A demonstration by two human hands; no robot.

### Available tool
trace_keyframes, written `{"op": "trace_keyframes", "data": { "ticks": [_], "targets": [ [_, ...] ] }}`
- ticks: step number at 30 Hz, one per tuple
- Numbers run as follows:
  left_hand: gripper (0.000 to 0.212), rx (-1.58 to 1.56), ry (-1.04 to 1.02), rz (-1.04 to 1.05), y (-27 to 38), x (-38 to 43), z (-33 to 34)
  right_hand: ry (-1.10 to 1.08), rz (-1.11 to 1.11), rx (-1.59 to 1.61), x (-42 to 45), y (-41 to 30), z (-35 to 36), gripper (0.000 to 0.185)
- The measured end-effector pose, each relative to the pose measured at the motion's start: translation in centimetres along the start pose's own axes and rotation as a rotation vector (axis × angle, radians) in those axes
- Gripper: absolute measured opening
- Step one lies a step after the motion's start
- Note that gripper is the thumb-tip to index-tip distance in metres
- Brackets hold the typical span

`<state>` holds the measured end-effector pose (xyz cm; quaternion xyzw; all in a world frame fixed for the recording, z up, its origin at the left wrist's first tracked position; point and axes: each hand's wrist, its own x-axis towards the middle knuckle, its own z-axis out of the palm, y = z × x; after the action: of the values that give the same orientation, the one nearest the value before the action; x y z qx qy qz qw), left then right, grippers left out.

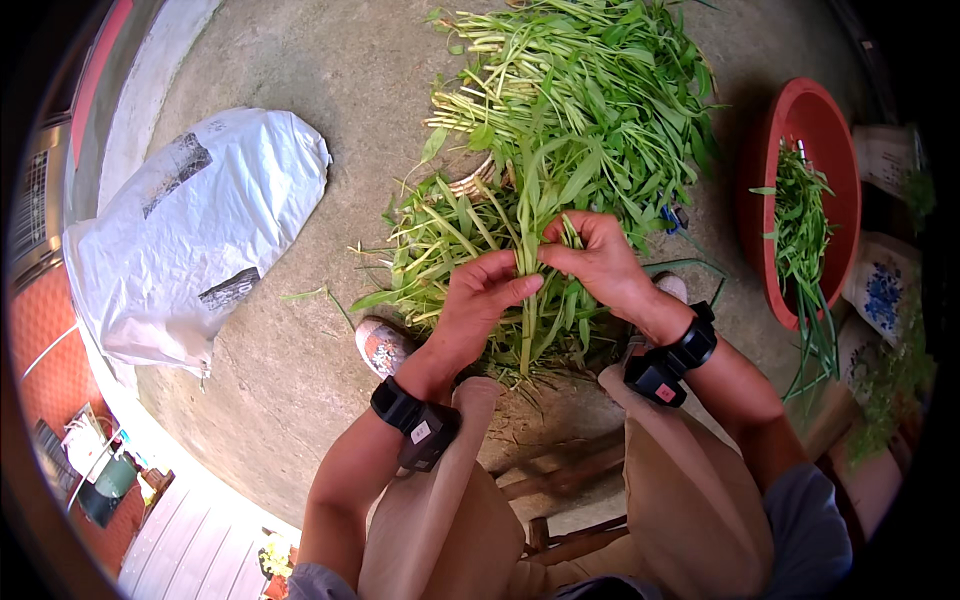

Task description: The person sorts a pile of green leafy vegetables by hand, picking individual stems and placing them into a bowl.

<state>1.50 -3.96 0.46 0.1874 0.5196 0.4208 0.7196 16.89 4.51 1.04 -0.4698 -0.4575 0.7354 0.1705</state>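
Note:
Above a pile of leafy green cuttings (pixel 420 262) between my shoes, my left hand (pixel 484 300) pinches an upright leafy green stem (pixel 528 322) between thumb and fingers. Close against it on the right, my right hand (pixel 596 259) has its thumb and index finger at the same plant and holds a few short green pieces in its curled fingers. The rim of a woven basket (pixel 476 180) shows partly under the greens. Beyond lies a large heap of long leafy stems (pixel 585 97), cut ends mostly to the left.
A filled white plastic sack (pixel 202 232) lies on the concrete at left. At right, a red plastic basin (pixel 844 180) holds greens and long green stalks. Behind it stand patterned flowerpots (pixel 885 289). A small blue object (pixel 670 217) lies by the heap. My shoes (pixel 382 346) flank the pile.

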Motion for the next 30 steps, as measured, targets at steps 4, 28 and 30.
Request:
{"op": "trace_keyframes", "data": {
  "ticks": [4,28,30],
  "targets": [
    [0.017,-0.297,0.133,-0.111,0.7,0.0,0.2,-0.001,0.066,0.162,0.2,0.2,-0.3,0.007],
    [0.012,-0.249,0.217,0.03,0.2,0.6,0.3,0.162,-0.363,-0.455,-1.0,-0.9,0.1,0.017],
    [0.013,-0.252,0.209,0.013,0.2,0.6,0.3,0.169,-0.488,-0.549,-0.9,-0.7,0.2,0.018]
  ]
}}
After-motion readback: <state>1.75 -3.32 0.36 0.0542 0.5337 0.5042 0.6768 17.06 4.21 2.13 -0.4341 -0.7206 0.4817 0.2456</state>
